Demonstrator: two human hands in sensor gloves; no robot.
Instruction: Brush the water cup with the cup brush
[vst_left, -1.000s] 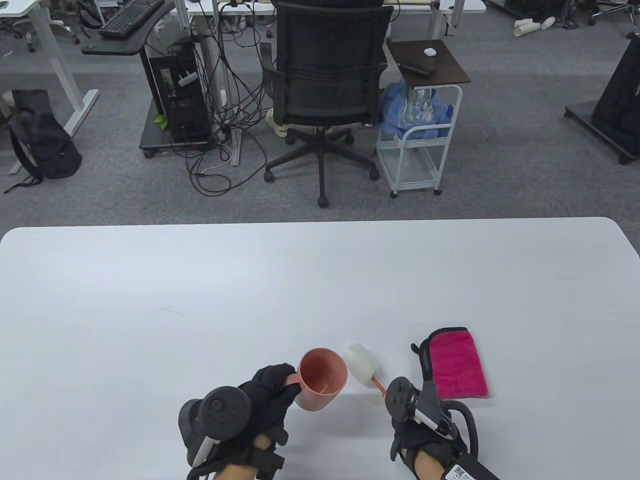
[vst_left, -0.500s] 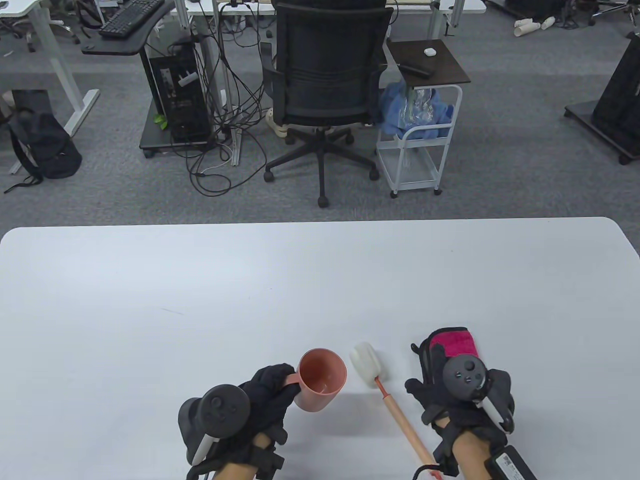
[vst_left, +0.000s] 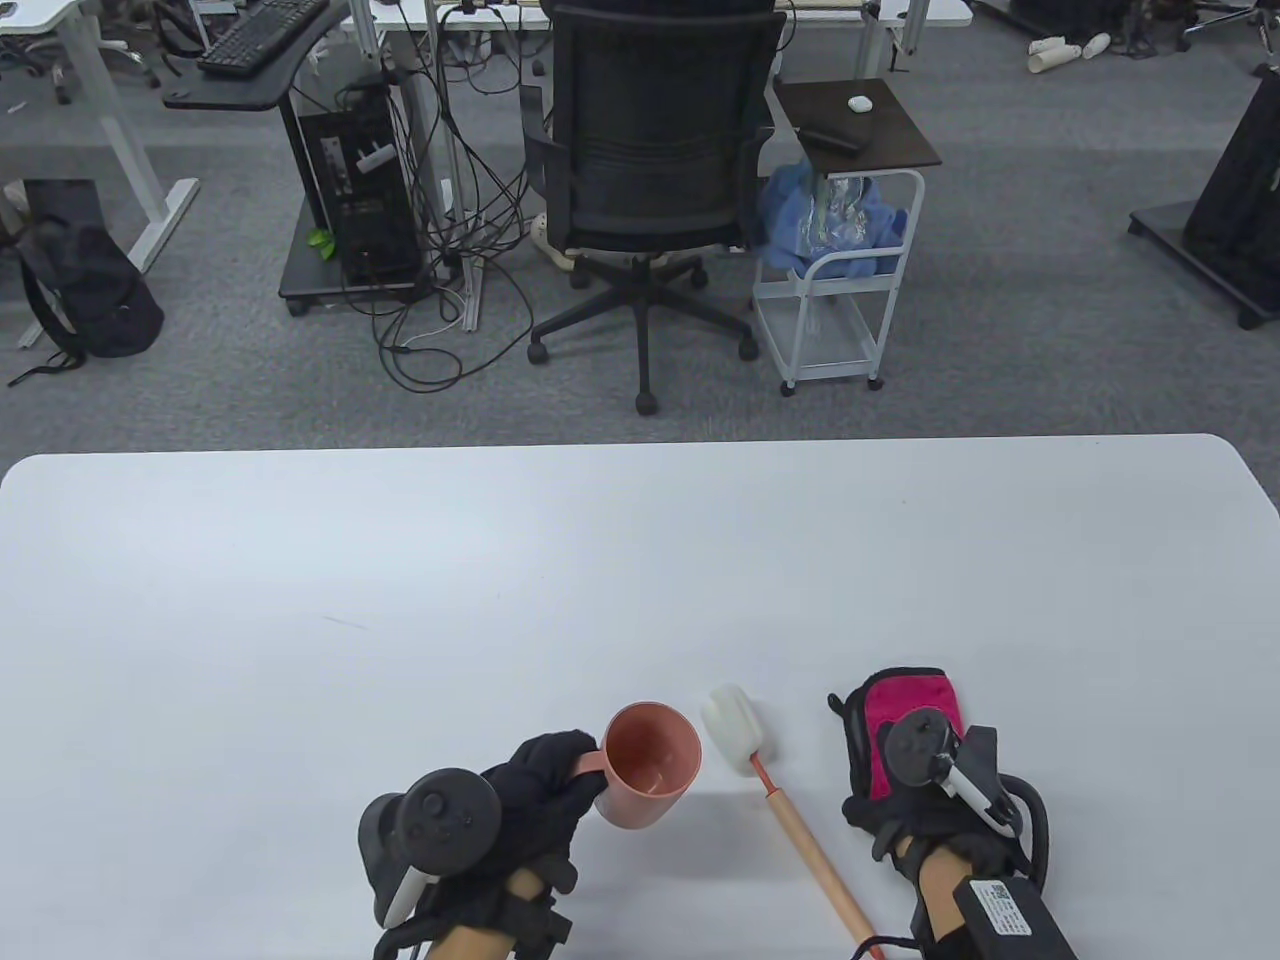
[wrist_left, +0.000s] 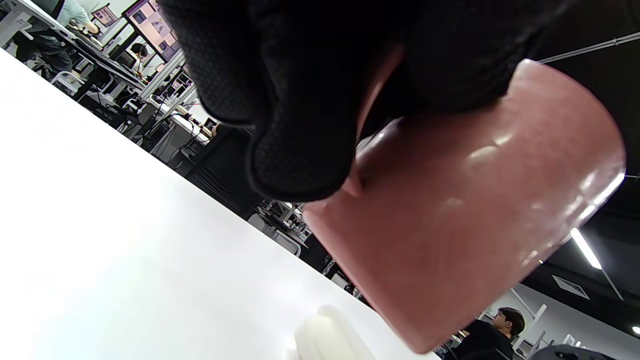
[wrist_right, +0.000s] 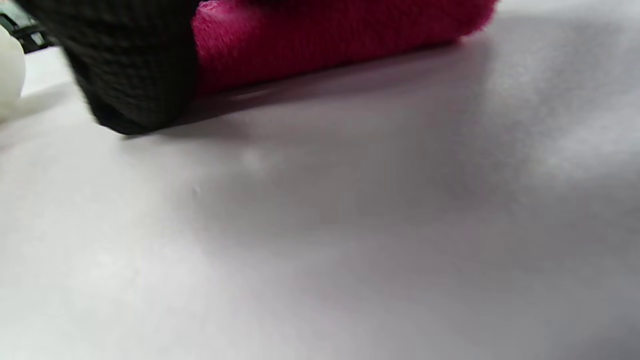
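A pink cup (vst_left: 650, 765) is held by its handle in my left hand (vst_left: 578, 768), slightly tilted, just above the table; it fills the left wrist view (wrist_left: 475, 210) under my gloved fingers (wrist_left: 300, 100). The cup brush lies free on the table right of the cup, with its white sponge head (vst_left: 728, 728) pointing away and its wooden handle (vst_left: 815, 860) toward me. The head also shows in the left wrist view (wrist_left: 325, 335). My right hand (vst_left: 880, 800) rests on and grips a bunched pink cloth (vst_left: 905, 710), right of the brush.
The white table (vst_left: 500, 600) stretches far to the left and back. In the right wrist view the pink cloth (wrist_right: 325, 35) lies along the top with a gloved finger (wrist_right: 135, 65) before it. An office chair (vst_left: 650, 150) and a cart (vst_left: 840, 250) stand beyond the far edge.
My right hand let go of the brush, which now lies on the table, and moved right onto the pink cloth, bunching it. My left hand keeps holding the cup, shifted slightly.
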